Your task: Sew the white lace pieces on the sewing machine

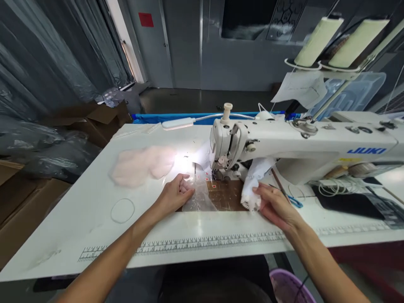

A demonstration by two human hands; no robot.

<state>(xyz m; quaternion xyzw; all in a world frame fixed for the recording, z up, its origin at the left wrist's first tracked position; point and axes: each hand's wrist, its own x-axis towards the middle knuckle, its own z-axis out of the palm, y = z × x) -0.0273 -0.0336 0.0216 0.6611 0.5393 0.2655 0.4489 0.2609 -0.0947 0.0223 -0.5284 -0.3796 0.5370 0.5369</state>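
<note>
Fabric [142,166], pale pink, lies at the table's [94,227] left, well apart from our hands. Left hand [173,195] rests fingers curled and pressed on a clear sheet [198,198] just before the needle [217,173]. Right hand [273,204] pinches white cloth [252,187] under the Juki machine's [303,139] arm. Blue scissors [295,203] lie just beside that hand

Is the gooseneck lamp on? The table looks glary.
On: below the lamp head, a bright patch lights the table beside the left hand.
</note>
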